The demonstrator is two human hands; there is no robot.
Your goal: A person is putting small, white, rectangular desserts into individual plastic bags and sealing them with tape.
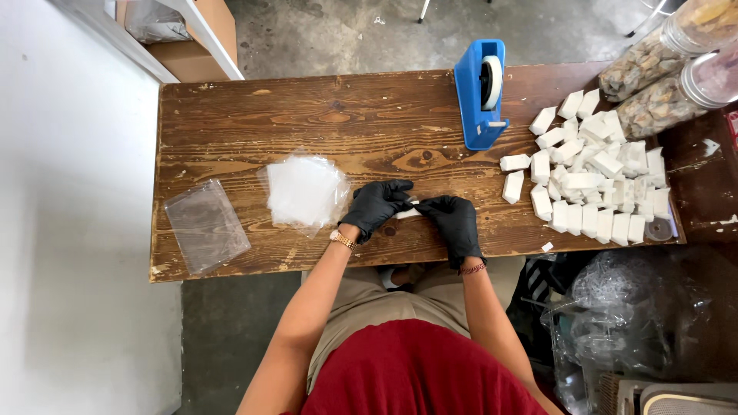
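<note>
Hands pinch together on one white block (408,211): my left hand (377,206) steadies it on the worktop (307,115), my right hand (455,220) grips its other end.

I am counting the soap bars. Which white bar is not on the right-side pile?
The white bar between both gloved hands; the others lie in the pile right of them.

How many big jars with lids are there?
2. Both lie at the table's top right corner: one jar nearer the edge of view, the second jar just below it, beside the pile of white blocks. More may be out of view.
</note>
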